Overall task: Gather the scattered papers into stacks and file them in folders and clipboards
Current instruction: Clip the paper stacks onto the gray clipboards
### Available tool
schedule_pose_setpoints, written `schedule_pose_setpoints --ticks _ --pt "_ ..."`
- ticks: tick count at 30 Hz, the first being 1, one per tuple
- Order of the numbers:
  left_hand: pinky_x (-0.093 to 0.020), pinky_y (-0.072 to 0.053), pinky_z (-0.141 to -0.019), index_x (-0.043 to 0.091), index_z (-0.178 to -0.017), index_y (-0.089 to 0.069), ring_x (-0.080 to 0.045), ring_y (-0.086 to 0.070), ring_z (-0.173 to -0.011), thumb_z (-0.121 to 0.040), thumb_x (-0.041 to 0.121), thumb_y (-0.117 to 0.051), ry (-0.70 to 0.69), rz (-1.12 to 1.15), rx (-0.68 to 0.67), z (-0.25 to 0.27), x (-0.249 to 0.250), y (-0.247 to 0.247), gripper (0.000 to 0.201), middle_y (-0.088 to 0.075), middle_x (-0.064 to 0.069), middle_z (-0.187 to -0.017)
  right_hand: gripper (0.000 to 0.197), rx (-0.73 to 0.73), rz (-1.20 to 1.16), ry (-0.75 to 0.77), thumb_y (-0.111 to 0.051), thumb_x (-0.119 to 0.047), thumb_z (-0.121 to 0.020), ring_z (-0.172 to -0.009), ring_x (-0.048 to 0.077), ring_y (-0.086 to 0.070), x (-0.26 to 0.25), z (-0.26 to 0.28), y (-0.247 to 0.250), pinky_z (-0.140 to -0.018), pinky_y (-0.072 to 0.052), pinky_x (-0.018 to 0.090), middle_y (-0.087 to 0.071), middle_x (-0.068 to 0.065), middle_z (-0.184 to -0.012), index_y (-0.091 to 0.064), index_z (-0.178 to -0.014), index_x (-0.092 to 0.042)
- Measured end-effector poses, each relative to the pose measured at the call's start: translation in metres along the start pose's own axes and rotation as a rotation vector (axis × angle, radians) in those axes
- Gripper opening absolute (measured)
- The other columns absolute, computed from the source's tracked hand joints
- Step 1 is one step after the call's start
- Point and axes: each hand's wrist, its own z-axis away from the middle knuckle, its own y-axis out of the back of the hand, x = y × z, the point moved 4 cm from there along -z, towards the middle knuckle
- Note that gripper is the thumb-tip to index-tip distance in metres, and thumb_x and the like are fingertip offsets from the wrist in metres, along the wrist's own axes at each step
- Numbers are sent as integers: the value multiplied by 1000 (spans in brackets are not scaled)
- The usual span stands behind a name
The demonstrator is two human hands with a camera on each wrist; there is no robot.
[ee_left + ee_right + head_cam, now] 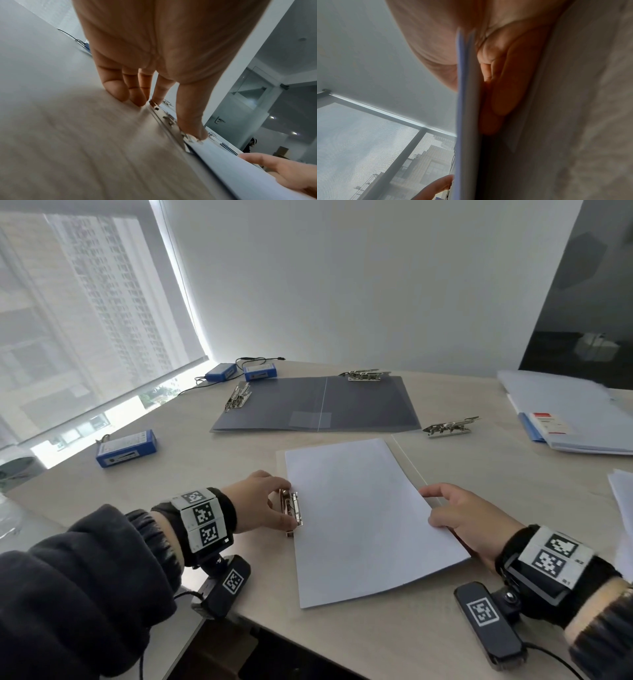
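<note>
A stack of white paper (363, 518) lies on a pale board (280, 461) near the table's front edge. My left hand (286, 505) pinches the metal clip (294, 513) at the stack's left edge, index finger on its far end and thumb on its near end. The left wrist view shows the same clip (164, 116) under my left hand (178, 119), beside the paper (240, 169). My right hand (435, 508) holds the stack's right edge, slightly raised. In the right wrist view its fingers (501, 94) lie under the paper's edge (467, 108).
An open grey folder (315, 405) lies behind the paper, with metal clips at its left (238, 397) and far (364, 375) edges. A loose clip (448, 428) sits to the right. Blue boxes (126, 448) stand at the left; folders (575, 419) and more papers (621, 498) lie right.
</note>
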Motion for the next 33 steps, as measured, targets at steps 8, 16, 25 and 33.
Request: schedule_pose_setpoints --ticks 8,16,25,33 --pt "-30 -44 -98 28 -143 -43 -14 -51 -97 -72 55 -79 22 -49 -16 0 4 -1 84 -36 5 -138 49 -2 18 12 -58 -18 -65 -86 40 -72 -2 3 0 -70 -53 41 -74 15 -99 -60 -113 -26" --pt "-35 -40 -107 33 -149 -35 -23 -47 -127 -74 43 -82 110 -64 -3 2 20 5 90 -33 -1 -148 28 -48 -6 33 -51 -4 -96 -88 23 -73 -11 17 3 -82 -57 37 -78 4 -97 -70 -111 -19" --pt "-15 -47 -74 38 -119 -57 2 -63 -96 -89 30 -69 -350 402 152 20 185 -7 34 -64 17 -114 19 183 -53 36 -55 -22 -97 -67 16 -61 1 78 77 -57 -47 28 -71 3 -86 -70 -107 -26" --pt "-15 -45 -76 34 -117 -66 7 -62 -94 -90 29 -65 -552 544 -163 25 343 -80 27 -68 17 -111 18 609 -77 -27 -56 -21 -96 -68 12 -59 47 171 197 -67 -40 26 -72 -4 -81 -74 -98 -23"
